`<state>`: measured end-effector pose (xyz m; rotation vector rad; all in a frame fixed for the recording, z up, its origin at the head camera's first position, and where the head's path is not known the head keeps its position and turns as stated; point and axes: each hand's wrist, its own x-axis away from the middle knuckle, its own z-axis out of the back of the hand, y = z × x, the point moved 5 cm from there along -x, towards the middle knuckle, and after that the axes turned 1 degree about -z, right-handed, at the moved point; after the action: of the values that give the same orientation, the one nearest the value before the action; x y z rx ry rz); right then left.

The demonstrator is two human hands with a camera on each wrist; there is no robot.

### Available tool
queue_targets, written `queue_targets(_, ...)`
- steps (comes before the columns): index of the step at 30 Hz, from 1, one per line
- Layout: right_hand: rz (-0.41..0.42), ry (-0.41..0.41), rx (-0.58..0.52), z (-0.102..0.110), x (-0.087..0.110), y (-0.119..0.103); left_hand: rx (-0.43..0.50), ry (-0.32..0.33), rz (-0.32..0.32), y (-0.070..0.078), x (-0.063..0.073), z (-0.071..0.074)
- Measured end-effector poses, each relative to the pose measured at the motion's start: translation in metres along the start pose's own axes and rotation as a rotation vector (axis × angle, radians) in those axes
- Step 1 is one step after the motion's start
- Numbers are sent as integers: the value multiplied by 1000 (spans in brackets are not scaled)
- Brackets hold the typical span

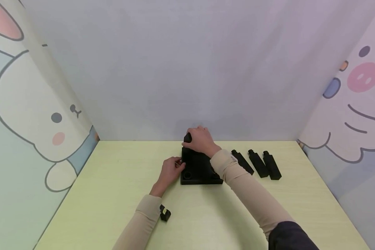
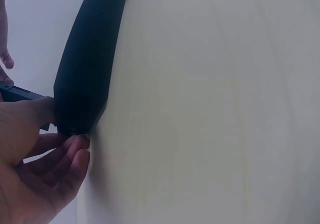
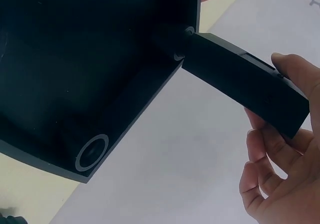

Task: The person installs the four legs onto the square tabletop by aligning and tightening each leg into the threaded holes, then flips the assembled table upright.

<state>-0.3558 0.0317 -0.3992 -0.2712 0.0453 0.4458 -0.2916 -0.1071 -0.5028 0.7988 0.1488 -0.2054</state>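
Observation:
A shallow black square tabletop (image 1: 200,168) lies underside up, with round sockets near its corners. My left hand (image 1: 169,172) grips its left edge, thumb on one side and curled fingers on the other in the left wrist view. My right hand (image 1: 201,140) pinches a black table leg (image 3: 245,83) near its outer end. That leg stands at the far left corner, its inner end right at the socket there. Another socket (image 3: 102,139) shows bare in the right wrist view. My right forearm covers part of the tabletop's right side in the head view.
Three more black legs, a left one (image 1: 243,162), a middle one (image 1: 258,164) and a right one (image 1: 272,165), lie right of the tabletop. A small black piece (image 1: 165,213) with a yellowish patch lies beside my left sleeve. A pale wall (image 1: 143,86) rises behind the table.

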Motion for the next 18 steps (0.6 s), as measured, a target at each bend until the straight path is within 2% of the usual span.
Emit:
queue_targets(8, 6, -4, 13, -1, 2, 5, 2, -4, 11, 0, 0, 0)
queue_targets(18, 28, -1, 34, 6, 15, 11, -8, 2, 2, 0, 0, 1)
